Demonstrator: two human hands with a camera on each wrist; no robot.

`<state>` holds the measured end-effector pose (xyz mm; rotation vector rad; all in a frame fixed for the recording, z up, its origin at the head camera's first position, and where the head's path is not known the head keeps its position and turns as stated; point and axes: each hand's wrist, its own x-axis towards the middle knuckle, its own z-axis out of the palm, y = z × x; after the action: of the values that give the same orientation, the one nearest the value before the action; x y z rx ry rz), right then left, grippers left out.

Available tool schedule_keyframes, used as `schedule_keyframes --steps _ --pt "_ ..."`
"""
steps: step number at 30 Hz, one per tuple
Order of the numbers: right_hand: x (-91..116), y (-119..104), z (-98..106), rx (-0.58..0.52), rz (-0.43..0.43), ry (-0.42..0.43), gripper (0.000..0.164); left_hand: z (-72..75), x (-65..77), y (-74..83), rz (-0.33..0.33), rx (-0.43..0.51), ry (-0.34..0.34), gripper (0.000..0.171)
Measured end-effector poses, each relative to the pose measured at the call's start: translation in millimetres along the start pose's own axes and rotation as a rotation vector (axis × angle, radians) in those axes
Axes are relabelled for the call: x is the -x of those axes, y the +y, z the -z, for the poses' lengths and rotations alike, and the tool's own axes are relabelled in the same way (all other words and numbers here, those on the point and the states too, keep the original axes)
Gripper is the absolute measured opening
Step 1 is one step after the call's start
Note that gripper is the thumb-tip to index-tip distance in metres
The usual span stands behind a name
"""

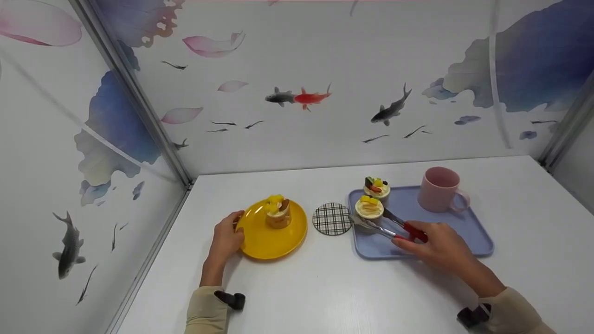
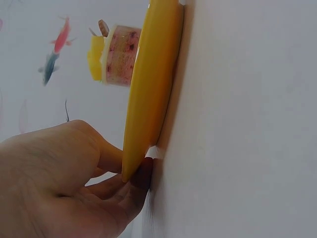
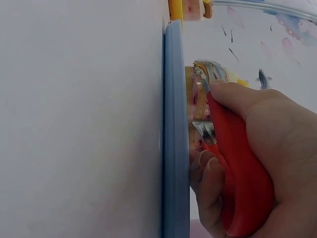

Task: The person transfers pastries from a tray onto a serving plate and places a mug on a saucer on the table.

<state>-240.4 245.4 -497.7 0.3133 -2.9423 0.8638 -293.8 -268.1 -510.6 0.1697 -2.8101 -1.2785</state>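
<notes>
My left hand pinches the left rim of a yellow plate, thumb above and fingers underneath. A small dessert cup topped with yellow fruit stands on that plate. With my right hand I hold metal tongs by their red handles. Their tips straddle a cream-topped dessert cup at the left side of a blue tray. Just behind it on the tray stands another dessert cup with mixed fruit on top.
A pink mug stands at the tray's back right, handle to the right. Between plate and tray lies a round checked coaster. White walls painted with fish and petals enclose the back and left of the white table.
</notes>
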Motion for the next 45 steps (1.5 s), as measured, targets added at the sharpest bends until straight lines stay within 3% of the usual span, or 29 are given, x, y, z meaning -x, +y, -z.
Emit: schedule_keyframes --steps 13,20,27,45 --pt "1.5 -0.7 -1.9 0.017 -0.006 0.029 0.066 -0.9 0.5 0.9 0.011 0.0 -0.005 0.057" --pt "3.2 1.2 -3.4 0.019 0.037 0.071 0.064 0.4 3.1 3.2 0.004 -0.008 -0.002 0.057" --pt "3.0 -1.2 -3.4 0.023 0.026 0.052 0.071 -0.3 1.4 2.7 -0.003 -0.011 0.003 0.056" --pt "1.8 -5.8 -6.1 -0.013 0.05 0.069 0.066 1.3 1.4 1.1 -0.002 -0.009 0.003 0.056"
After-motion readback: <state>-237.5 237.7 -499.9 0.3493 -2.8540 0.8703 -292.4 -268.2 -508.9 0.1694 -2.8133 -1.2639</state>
